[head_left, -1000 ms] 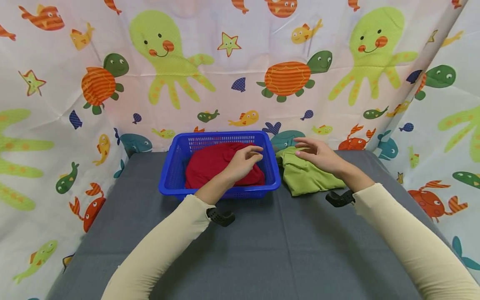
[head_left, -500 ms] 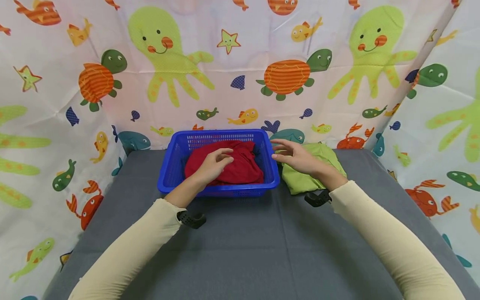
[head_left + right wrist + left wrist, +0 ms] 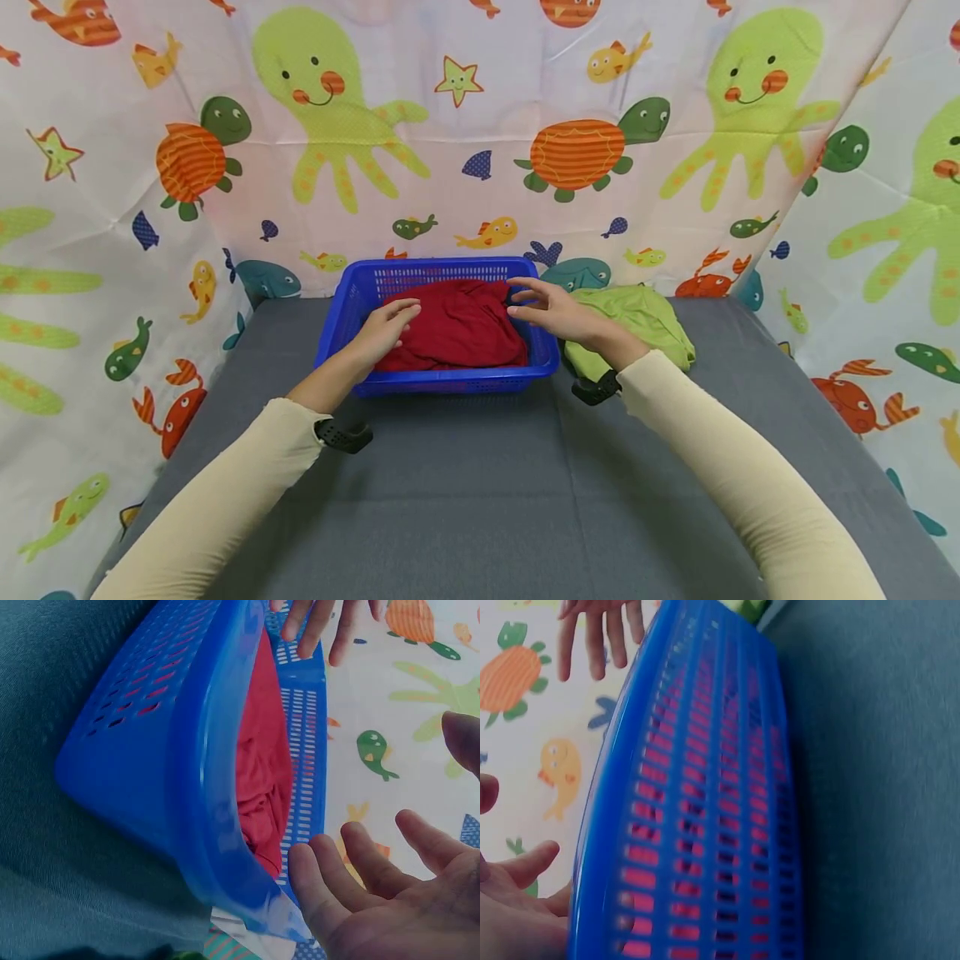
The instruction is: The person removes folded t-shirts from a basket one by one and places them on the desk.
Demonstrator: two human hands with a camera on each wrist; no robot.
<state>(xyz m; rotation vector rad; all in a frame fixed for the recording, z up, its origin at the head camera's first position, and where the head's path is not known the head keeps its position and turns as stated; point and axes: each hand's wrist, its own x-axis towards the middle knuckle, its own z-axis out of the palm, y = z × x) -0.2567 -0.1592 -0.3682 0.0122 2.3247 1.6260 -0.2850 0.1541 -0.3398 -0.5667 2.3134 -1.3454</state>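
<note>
A blue plastic basket (image 3: 442,382) with slotted walls stands toward the back of the table, and a crumpled red cloth (image 3: 461,325) lies inside it. My left hand (image 3: 381,333) is over the basket's left part, fingers loosely bent and holding nothing. Over the right rim hovers my right hand (image 3: 555,310), its fingers spread and holding nothing. In the right wrist view the right hand (image 3: 397,892) shows its fingertips close to the basket's rim (image 3: 217,750). A lime green cloth (image 3: 637,321) lies bunched on the table right of the basket, partly hidden behind the right hand and wrist.
The table (image 3: 465,500) has a dark grey cover. A white curtain (image 3: 495,100) printed with sea animals rises behind and on both sides of it. Black bands with cameras (image 3: 343,435) sit at both wrists.
Both hands have moved left: the left from above the red cloth to the basket's left part, the right from over the green cloth to the basket's right rim. More of both cloths shows.
</note>
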